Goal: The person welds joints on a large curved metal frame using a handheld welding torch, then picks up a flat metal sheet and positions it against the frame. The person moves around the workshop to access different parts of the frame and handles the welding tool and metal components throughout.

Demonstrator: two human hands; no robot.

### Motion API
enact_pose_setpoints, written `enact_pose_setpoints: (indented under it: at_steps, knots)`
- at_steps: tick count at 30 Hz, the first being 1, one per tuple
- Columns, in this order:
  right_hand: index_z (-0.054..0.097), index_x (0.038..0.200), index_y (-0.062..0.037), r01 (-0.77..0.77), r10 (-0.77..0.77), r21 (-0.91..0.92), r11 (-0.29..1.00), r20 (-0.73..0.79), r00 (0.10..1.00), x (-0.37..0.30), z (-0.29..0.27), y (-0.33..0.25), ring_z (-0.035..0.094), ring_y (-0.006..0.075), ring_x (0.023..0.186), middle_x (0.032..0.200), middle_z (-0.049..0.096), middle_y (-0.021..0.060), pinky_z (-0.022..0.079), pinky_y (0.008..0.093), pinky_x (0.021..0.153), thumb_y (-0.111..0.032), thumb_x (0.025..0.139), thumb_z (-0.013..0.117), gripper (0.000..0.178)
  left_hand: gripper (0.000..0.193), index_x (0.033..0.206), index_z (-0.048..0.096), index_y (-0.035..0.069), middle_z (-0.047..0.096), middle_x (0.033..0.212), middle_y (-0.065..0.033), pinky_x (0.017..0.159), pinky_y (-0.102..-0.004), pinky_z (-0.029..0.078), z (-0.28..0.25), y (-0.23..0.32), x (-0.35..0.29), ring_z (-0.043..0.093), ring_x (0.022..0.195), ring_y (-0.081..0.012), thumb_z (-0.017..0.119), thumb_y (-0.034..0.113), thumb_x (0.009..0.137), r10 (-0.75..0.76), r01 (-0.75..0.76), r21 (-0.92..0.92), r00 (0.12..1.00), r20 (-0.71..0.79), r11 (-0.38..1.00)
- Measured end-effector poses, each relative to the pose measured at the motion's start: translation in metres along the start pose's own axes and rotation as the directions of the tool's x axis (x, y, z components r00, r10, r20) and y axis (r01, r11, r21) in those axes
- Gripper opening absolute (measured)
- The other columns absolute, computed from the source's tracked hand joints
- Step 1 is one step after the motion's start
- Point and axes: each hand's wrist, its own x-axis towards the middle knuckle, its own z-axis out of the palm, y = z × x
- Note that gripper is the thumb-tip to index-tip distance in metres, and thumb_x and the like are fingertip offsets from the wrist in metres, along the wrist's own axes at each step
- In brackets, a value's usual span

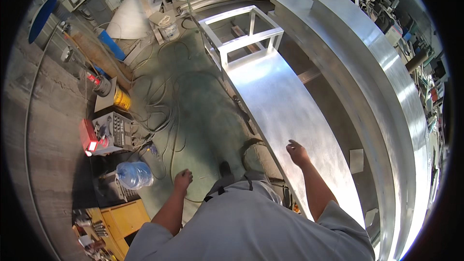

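My left hand [183, 181] hangs over the green floor on the left, its fingers loosely bent and a little apart, with nothing seen in it. My right hand [297, 152] is above a long, shiny metal panel [295, 104], fingers partly bent and apart; I see nothing in it, and cannot tell whether it touches the surface. The panel runs from beside my right arm to the far middle. At its far end stands an open box-shaped frame of metal square tube [253, 35].
Curved metal panels [372, 77] stand to the right. On the left are a machine with knobs [116, 130], a clear water jug [134, 175], a yellow bucket [122, 99] and a yellow cabinet [126, 221]. Cables [166, 111] trail over the floor. A white bucket [169, 30] stands farther back.
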Motion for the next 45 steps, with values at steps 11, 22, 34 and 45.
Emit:
enact_pose_setpoints:
  at_steps: [11, 22, 34, 45]
  knots:
    - [0.06, 0.13, -0.0017, -0.04, -0.039, -0.213, 0.976, -0.355, 0.934, 0.271, -0.071, -0.053, 0.061, 0.037, 0.115, 0.126, 0.062, 0.024, 0.048, 0.0444, 0.099, -0.031, 0.091, 0.068, 0.049, 0.045, 0.133, 0.056, -0.003, 0.066, 0.113, -0.0089, 0.087, -0.0337, 0.054, 0.178, 0.276, 0.155, 0.065, 0.1, -0.018, 0.065, 0.021, 0.096, 0.092, -0.059, -0.158, 0.973, 0.213, 0.986]
    - [0.053, 0.138, 0.0002, -0.04, -0.053, -0.339, 0.94, -0.261, 0.964, 0.467, -0.077, -0.078, 0.054, 0.0397, 0.128, 0.139, 0.056, 0.025, 0.043, 0.045, 0.107, -0.033, 0.091, 0.064, 0.058, 0.052, 0.141, 0.049, -0.005, 0.062, 0.101, -0.0057, 0.079, -0.0296, 0.051, 0.301, 0.354, 0.286, 0.06, 0.087, -0.0131, 0.061, 0.02, 0.097, 0.012, -0.017, 0.141, 0.999, 0.031, 0.99]
    - [0.069, 0.119, -0.0138, -0.308, 0.272, -0.074, 0.948, -0.309, 0.911, 0.484, -0.058, -0.114, 0.067, 0.0374, 0.104, 0.108, 0.072, 0.0157, 0.052, 0.0466, 0.089, -0.041, 0.091, 0.061, 0.039, 0.034, 0.135, 0.054, 0.003, 0.06, 0.122, -0.0074, 0.102, -0.0368, 0.045, 0.323, 0.387, 0.297, 0.057, 0.113, -0.0212, 0.052, 0.013, 0.102, -0.252, 0.255, -0.05, 0.966, 0.06, 0.966]
    - [0.062, 0.124, -0.0104, -0.262, 0.165, -0.247, 0.933, -0.354, 0.921, 0.478, -0.04, -0.11, 0.066, 0.0339, 0.104, 0.111, 0.07, 0.013, 0.053, 0.0454, 0.088, -0.032, 0.096, 0.059, 0.035, 0.023, 0.124, 0.056, 0.008, 0.055, 0.116, -0.0053, 0.105, -0.0407, 0.049, 0.313, 0.383, 0.302, 0.057, 0.109, -0.0225, 0.054, 0.015, 0.102, -0.333, 0.331, -0.112, 0.943, 0.001, 0.937]
